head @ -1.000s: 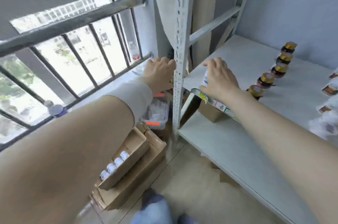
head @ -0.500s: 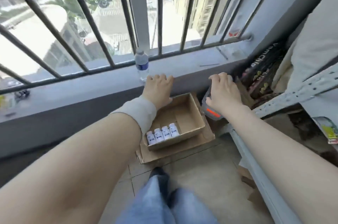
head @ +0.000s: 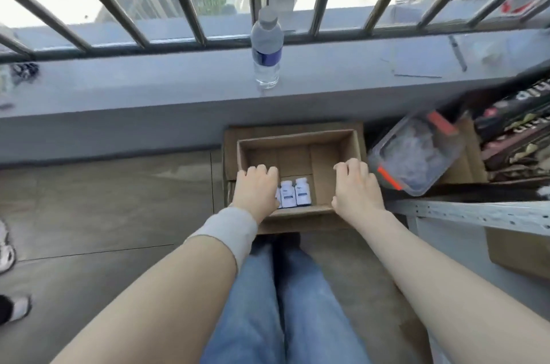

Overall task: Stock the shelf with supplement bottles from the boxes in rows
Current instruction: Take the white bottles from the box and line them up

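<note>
An open cardboard box (head: 297,140) sits on the floor below the window ledge. White supplement bottles (head: 295,192) with blue-and-white labels stand in a row at its near wall; my left hand partly hides the left one. My left hand (head: 258,191), with a grey wristband, hovers over the box's left side, fingers loosely bent, holding nothing. My right hand (head: 357,188) hangs over the box's right edge, fingers relaxed and empty. The metal shelf frame (head: 476,213) shows at the right.
A clear water bottle (head: 266,48) stands on the grey ledge under the window bars. A clear plastic container (head: 413,152) with orange clips leans right of the box. Dark printed boxes (head: 518,131) are stacked at far right. Shoes (head: 6,247) lie at the left.
My view has swung from the shelf down to the floor box. Both hands left the shelf and dropped over the box, the left one now above the bottles.
</note>
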